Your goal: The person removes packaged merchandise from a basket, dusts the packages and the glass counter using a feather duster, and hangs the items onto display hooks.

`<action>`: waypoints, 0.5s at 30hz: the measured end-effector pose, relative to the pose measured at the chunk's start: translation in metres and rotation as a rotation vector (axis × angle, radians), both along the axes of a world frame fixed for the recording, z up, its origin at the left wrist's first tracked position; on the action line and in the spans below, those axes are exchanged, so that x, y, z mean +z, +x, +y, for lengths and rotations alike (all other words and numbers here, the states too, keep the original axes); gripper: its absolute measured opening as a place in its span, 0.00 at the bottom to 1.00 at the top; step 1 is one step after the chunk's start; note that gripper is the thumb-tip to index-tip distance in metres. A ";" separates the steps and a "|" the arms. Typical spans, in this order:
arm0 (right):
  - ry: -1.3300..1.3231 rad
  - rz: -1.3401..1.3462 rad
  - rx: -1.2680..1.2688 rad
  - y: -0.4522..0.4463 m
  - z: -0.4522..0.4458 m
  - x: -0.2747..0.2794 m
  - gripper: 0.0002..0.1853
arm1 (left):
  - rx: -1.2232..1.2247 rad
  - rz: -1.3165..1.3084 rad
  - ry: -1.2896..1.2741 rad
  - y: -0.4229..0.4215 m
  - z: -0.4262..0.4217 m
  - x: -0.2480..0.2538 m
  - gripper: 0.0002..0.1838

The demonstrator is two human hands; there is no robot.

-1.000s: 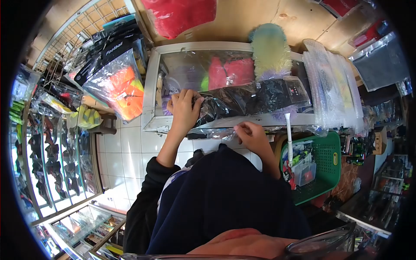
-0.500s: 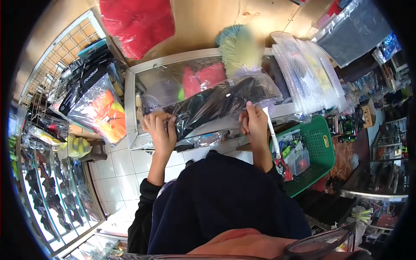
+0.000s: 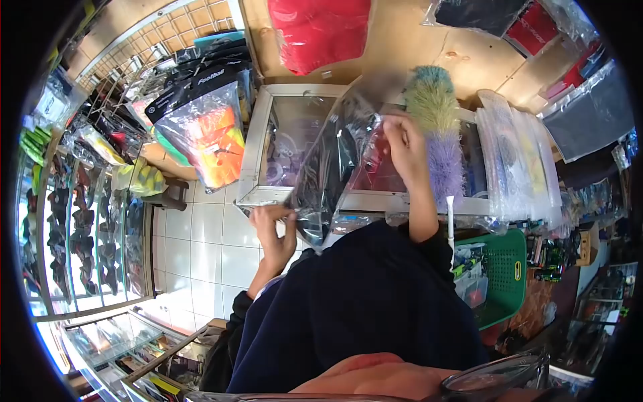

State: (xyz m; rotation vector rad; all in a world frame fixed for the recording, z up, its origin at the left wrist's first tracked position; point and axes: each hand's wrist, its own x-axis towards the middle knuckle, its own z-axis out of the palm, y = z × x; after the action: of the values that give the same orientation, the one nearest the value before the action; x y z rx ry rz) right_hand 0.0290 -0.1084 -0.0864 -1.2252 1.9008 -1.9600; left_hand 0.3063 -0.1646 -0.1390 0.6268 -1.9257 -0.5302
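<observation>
Two bare hands are on one long black item in a clear plastic bag [image 3: 326,167], held up slantwise over the left-hand part of the pale-framed glass tabletop [image 3: 288,110], its lower end coming over the front edge near the person's dark top [image 3: 362,295]. The left hand [image 3: 273,229] sits low, close to that near end, fingers bent and thumb drawn in, closed on the bag's left edge; its forearm rises steeply from a black sleeve. The right hand [image 3: 405,144] is farther out and higher, fingers curled, pinching the bag's right edge, with the forearm reaching forward and tipping a little to the left. The hands are well apart, the bag between them. Just right of the right hand lies one fluffy duster [image 3: 439,141], teal, yellow and lilac, with one white handle [image 3: 450,221] pointing back towards the person. Beyond it is a row of bubble-wrapped packs [image 3: 516,161]; they overlap too much to count from here. One green basket [image 3: 504,275] stands below, and one red package [image 3: 319,33] is behind the tabletop.
</observation>
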 end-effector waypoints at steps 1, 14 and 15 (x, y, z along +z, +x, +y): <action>0.038 -0.097 0.008 -0.005 -0.002 -0.012 0.08 | -0.031 -0.063 -0.026 -0.001 0.002 0.004 0.10; 0.523 0.034 0.529 0.102 0.095 -0.041 0.09 | -0.101 -0.396 0.199 0.022 -0.020 0.016 0.08; 0.524 0.029 0.520 0.107 0.095 -0.039 0.09 | -0.116 -0.388 0.225 0.023 -0.020 0.015 0.08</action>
State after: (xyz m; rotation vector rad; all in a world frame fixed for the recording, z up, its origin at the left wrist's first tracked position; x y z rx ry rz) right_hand 0.1360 -0.0135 -0.1253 -1.3901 1.7135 -1.1035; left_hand 0.3288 -0.1850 -0.1239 0.8112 -2.2963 -0.7496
